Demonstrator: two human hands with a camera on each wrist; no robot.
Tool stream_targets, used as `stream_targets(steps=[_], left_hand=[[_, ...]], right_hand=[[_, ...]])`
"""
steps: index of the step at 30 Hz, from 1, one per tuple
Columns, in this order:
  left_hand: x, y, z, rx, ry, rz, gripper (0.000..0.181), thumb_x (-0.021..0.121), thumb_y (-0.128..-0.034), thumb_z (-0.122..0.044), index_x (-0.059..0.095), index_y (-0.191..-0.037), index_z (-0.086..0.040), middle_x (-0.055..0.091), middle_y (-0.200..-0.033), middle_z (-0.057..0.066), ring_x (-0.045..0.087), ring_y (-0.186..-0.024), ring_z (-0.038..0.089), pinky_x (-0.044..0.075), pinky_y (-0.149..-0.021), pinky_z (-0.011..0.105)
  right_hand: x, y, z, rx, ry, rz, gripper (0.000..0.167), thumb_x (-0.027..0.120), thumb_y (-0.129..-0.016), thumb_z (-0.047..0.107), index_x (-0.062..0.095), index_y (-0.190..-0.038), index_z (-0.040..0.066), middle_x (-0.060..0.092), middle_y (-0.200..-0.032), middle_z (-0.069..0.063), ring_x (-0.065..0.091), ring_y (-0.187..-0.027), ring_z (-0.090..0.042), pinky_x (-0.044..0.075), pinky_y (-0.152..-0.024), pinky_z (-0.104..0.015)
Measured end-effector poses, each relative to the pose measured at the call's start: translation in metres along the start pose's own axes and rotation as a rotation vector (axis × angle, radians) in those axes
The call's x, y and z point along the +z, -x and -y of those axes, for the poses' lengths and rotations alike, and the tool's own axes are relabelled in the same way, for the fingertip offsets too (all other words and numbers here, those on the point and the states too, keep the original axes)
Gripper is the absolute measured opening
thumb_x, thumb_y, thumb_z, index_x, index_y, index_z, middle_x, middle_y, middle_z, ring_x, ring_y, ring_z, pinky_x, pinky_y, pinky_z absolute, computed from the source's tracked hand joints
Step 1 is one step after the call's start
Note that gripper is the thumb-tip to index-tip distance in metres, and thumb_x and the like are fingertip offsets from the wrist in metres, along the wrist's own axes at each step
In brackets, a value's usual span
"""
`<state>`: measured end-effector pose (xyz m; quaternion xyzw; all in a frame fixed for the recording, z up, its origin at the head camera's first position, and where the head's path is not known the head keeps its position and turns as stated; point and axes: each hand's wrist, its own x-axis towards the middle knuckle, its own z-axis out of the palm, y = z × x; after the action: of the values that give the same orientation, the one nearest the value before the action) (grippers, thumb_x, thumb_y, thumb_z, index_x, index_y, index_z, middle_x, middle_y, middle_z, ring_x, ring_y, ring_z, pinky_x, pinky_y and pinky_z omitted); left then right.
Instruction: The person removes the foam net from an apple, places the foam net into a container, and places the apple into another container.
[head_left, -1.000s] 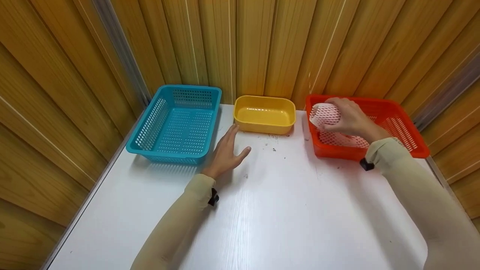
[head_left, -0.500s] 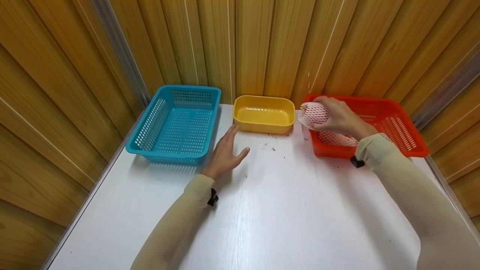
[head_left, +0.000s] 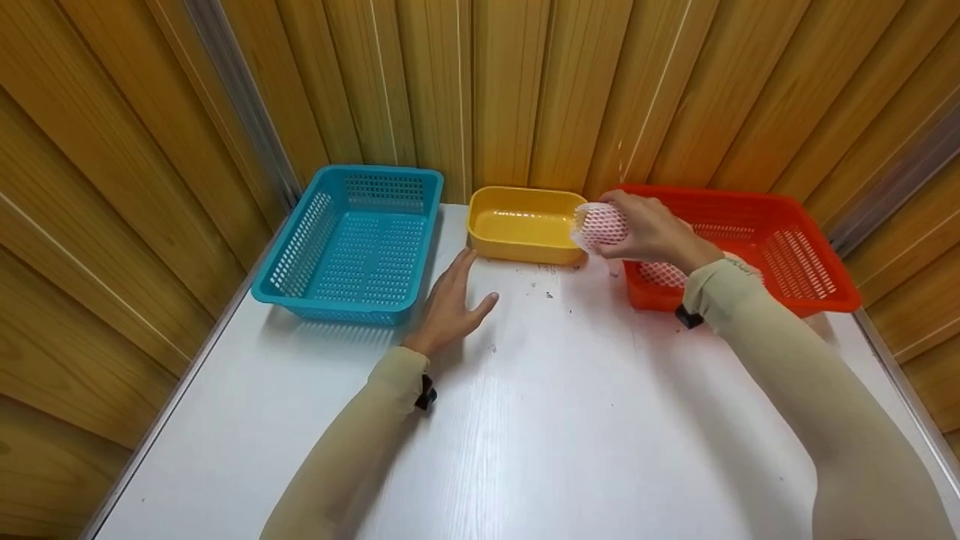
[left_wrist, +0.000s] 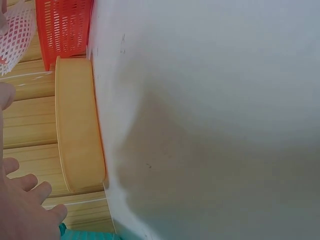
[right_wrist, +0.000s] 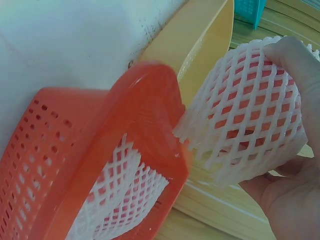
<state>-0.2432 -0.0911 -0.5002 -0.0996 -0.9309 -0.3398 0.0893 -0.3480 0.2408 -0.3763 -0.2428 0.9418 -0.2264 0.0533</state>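
My right hand grips a white foam net sleeve with something round and reddish inside. In the right wrist view, red shows through the mesh of this foam net sleeve, held between thumb and fingers. It hangs in the air between the yellow box and the red basket, by the box's right end. More foam net sleeves with red inside lie in the red basket. My left hand holds nothing; its fingers are extended and its thumb apart, between the blue basket and the yellow box's front.
A blue perforated basket stands at the left. All three containers stand along the back of a white table. Wood-look panels rise behind and at both sides. Small dark marks dot the table before the yellow box.
My right hand has carried the netted reddish thing left, out from above the red basket to the yellow box's right end. The left hand stays where it was.
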Motion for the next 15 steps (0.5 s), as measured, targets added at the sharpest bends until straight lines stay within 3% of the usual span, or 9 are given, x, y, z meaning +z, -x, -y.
stream_targets(steps=[6,15], left_hand=[[0.000,0.000,-0.001,0.012,0.001,-0.004,0.083,0.065,-0.0981,-0.045,0.023,-0.163,-0.015,0.022,-0.170,0.008,0.025,-0.154,0.025,0.023,-0.125,0.043],[-0.001,0.002,0.000,-0.028,0.010,0.014,0.084,0.064,-0.0980,-0.046,0.021,-0.164,-0.017,0.018,-0.171,0.004,0.024,-0.155,0.024,0.023,-0.124,0.042]], right_hand=[[0.009,-0.006,0.009,-0.006,0.003,0.032,0.084,0.088,-0.081,0.038,0.045,-0.148,0.012,0.056,-0.137,-0.014,0.053,-0.120,-0.037,0.049,-0.102,-0.060],[0.024,-0.015,0.022,0.003,0.021,0.075,0.084,0.087,-0.082,0.040,0.044,-0.149,0.015,0.055,-0.143,-0.013,0.051,-0.126,-0.037,0.043,-0.108,-0.062]])
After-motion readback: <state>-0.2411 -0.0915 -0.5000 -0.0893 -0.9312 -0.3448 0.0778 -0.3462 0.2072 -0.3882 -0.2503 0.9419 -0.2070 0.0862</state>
